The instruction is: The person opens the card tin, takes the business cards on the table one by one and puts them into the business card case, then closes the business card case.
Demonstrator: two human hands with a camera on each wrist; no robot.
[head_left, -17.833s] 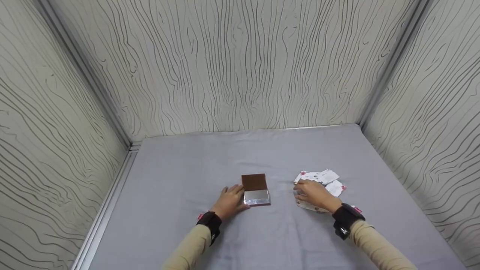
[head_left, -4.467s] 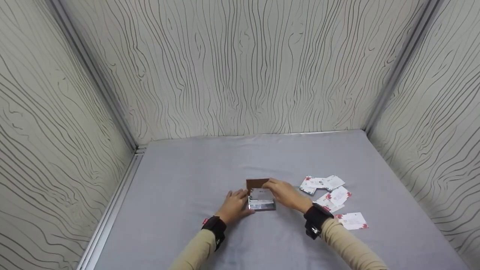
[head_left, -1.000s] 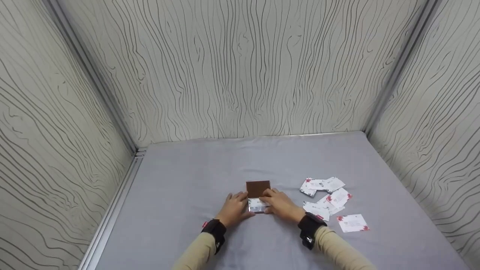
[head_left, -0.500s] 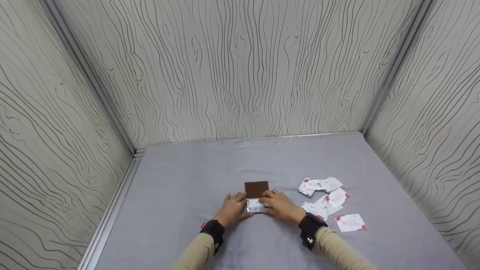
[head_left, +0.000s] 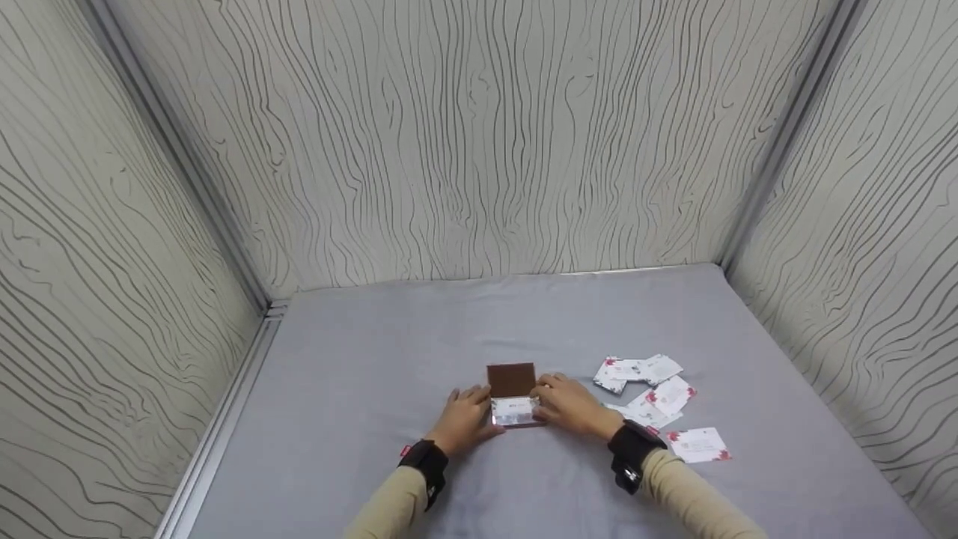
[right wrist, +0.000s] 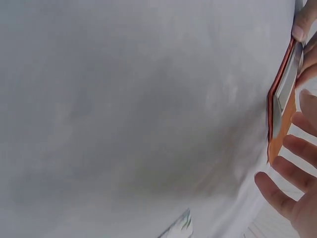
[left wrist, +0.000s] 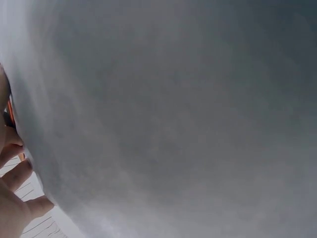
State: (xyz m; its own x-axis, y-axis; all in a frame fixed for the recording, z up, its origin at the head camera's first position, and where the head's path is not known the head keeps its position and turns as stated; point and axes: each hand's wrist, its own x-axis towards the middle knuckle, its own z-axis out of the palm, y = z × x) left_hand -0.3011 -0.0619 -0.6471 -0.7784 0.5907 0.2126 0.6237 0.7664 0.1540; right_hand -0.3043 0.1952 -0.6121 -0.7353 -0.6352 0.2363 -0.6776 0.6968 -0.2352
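A brown card case [head_left: 511, 379] lies on the grey cloth with its lid raised. Inside its shiny metal tray sits a white printed business card [head_left: 513, 409]. My left hand [head_left: 460, 423] holds the case by its left side, thumb at the near corner and fingers along the edge. At the right side is my right hand [head_left: 572, 404]; the right wrist view shows its fingers [right wrist: 294, 176] spread and loosely bent, with nothing between them. Only fingers of the left hand [left wrist: 15, 198] and a sliver of the case appear in the left wrist view.
Several loose business cards [head_left: 670, 395] overlap to the right of the case, with a small pile [head_left: 612, 376] behind them. One single card [head_left: 700, 445] lies nearer the front. Wood-patterned panels [head_left: 449, 135] enclose the cloth-covered table [head_left: 374, 337].
The case's tray was bare at first; cards were then brought over by the right hand. In the last half second that hand slid slightly right, uncovering more of the card. The left hand stayed.
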